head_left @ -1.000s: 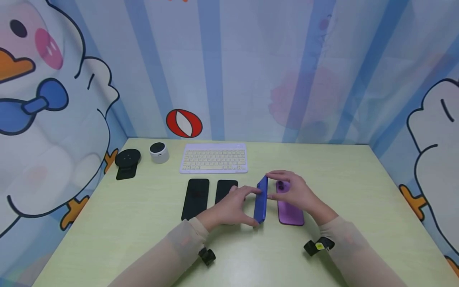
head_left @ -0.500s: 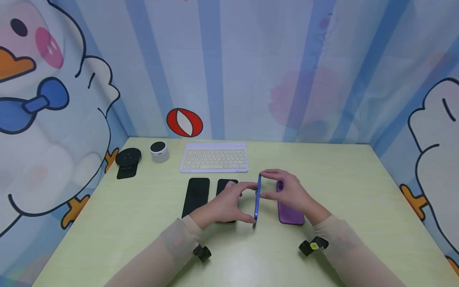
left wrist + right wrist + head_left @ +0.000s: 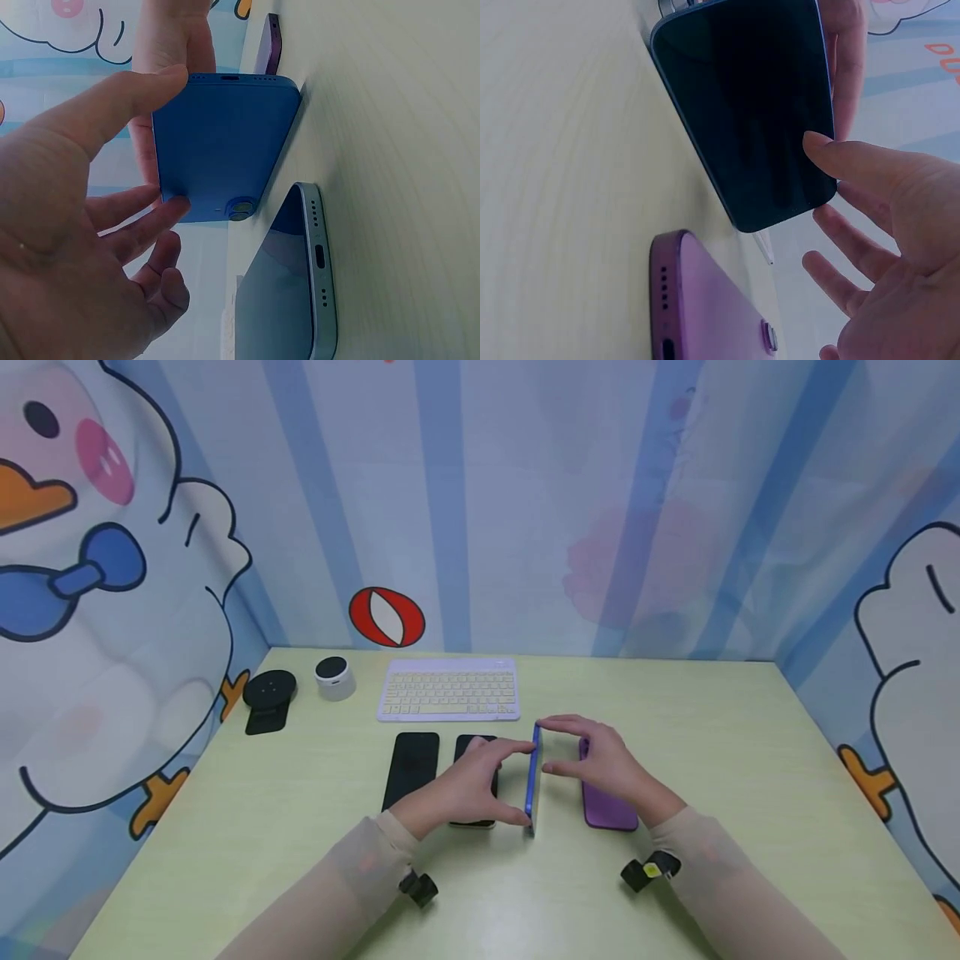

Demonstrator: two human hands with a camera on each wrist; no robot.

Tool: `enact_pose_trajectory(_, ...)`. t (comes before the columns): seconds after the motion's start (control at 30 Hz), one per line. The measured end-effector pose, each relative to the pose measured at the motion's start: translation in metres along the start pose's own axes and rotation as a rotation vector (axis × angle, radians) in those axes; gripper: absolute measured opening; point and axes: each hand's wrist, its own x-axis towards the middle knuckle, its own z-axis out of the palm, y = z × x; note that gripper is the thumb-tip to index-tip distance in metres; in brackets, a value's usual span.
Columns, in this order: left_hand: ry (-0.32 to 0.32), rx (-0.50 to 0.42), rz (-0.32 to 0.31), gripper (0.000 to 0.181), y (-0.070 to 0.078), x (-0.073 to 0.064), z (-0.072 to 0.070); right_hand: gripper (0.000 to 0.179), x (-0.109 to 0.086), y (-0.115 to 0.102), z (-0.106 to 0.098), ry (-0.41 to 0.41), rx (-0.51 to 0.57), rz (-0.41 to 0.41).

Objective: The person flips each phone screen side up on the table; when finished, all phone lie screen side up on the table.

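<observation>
A blue smartphone [image 3: 533, 777] stands on its long edge on the table, seen almost edge-on in the head view. My left hand [image 3: 467, 783] pinches it, the thumb at the end with the charging port and a fingertip on the blue back [image 3: 225, 142] near the cameras. My right hand [image 3: 606, 768] holds the far end, its thumb on the dark screen [image 3: 742, 112]. Right of it a purple smartphone [image 3: 609, 806] lies back up, partly under my right hand. Beneath my left hand lies a dark-screened smartphone [image 3: 465, 748], partly hidden. Farther left is a larger black smartphone [image 3: 412, 767].
Behind the phones lies a lilac keyboard [image 3: 448, 692] with pale keys. To its left are a small white cylinder with a black top [image 3: 335, 681] and a black round-headed stand [image 3: 268, 695] near the table's left edge. A printed curtain [image 3: 517, 510] rises behind the table.
The blue smartphone has tipped from showing its blue back to nearly upright on its edge, and has shifted slightly left. Both hands have moved left with it.
</observation>
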Motion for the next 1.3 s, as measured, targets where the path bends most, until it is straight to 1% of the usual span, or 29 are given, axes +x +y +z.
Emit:
enact_pose_trajectory(0.1,0.001,-0.009,-0.014,0.093,-0.001,-0.001,-0.001,0.069,0.001,0.004,0.001,-0.030,0.015,0.059)
enact_pose_trajectory(0.2,-0.001,-0.019,-0.015,0.094,-0.003,-0.003,-0.002,0.071,0.003,0.008,0.002,-0.049,-0.049,0.091)
enact_pose_trajectory(0.33,0.005,-0.025,-0.009,0.093,-0.006,-0.006,-0.003,0.068,0.006,0.015,0.004,-0.067,-0.195,0.071)
enact_pose_trajectory(0.43,0.011,-0.035,-0.017,0.092,-0.008,-0.008,-0.003,0.069,0.007,0.019,0.005,-0.085,-0.254,0.057)
enact_pose_trajectory(0.53,0.019,-0.048,-0.026,0.091,-0.010,-0.010,-0.003,0.072,0.007,0.019,0.005,-0.097,-0.257,0.061)
enact_pose_trajectory(0.73,0.036,-0.039,-0.026,0.091,-0.014,-0.011,0.000,0.073,0.006,0.019,0.004,-0.102,-0.246,0.061)
enact_pose_trajectory(0.9,0.053,0.010,-0.021,0.091,-0.016,-0.009,0.005,0.071,0.006,0.022,0.001,-0.111,-0.272,0.057)
enact_pose_trajectory(1.1,0.071,0.138,-0.007,0.092,-0.015,-0.004,0.013,0.068,0.007,0.024,-0.008,-0.122,-0.303,0.058)
enact_pose_trajectory(1.3,0.067,0.212,-0.032,0.094,-0.012,0.001,0.020,0.067,0.008,0.025,-0.013,-0.146,-0.308,0.098)
